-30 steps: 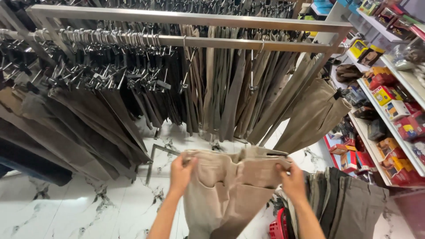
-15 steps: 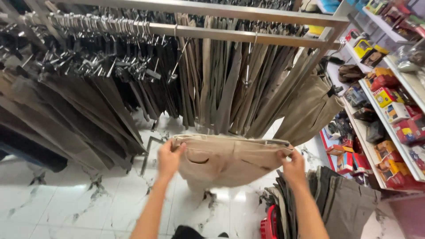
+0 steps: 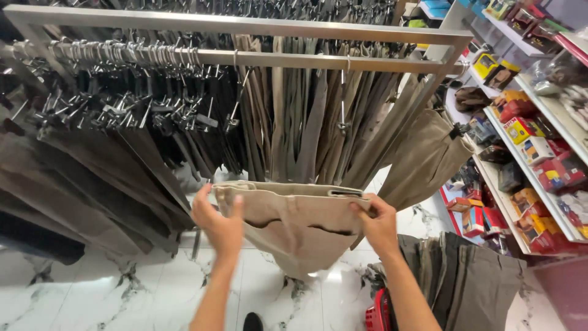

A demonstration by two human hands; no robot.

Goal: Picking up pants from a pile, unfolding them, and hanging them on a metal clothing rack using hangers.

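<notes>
Both hands hold up tan trousers (image 3: 297, 224) by the waist, in front of the rack (image 3: 257, 27) and above the white floor (image 3: 110, 288). The left hand (image 3: 219, 222) has its fingers clamped on the left end of the waist, and the right hand (image 3: 376, 220) has its fingers clamped on the right end. More trousers (image 3: 318, 122) hang behind, and shelves with boxes (image 3: 527, 132) stand on the right.

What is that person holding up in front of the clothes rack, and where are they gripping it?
Beige trousers, stretched out by the waistband: the left hand grips one end, the right hand the other.
</notes>
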